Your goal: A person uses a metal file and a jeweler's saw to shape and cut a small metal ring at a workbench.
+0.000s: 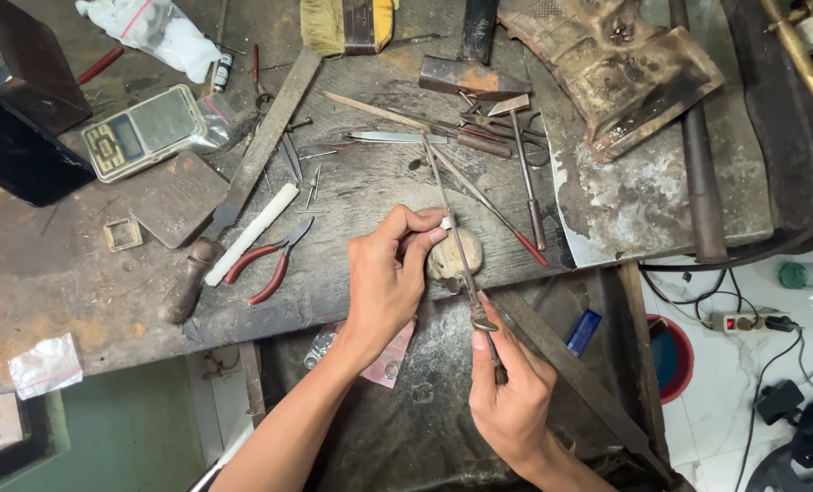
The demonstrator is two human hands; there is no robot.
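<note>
Left hand: the left hand (390,273), near the middle of the frame, was closed in a pinch, thumb and forefinger gripping a small pale ring (447,222) over the peg (454,255).
Right hand: the right hand (506,392), lower right of centre, was curled shut round the handle end of a thin file (452,214), whose shaft ran up and to the left across the ring.
Ring's place: centre of the frame, between the left fingertips, touching the file, just above the rounded wooden peg.
Progress: I judged the filing under way; the ring was seated and held and the file laid on it. How much metal was off, I could not tell.
Left to do: by my guess, more strokes, then a check of the ring.
Round about: red pliers (270,264) and a white stick (251,234) lay to the left on the bench (78,273); a scale (147,130) sat upper left; a hammer (520,155) and loose tools lay above.
Hard to make out: the ring was too small to show its finish; the left fingers covered part of it.
Cut off: the file's handle was buried in the right palm.
</note>
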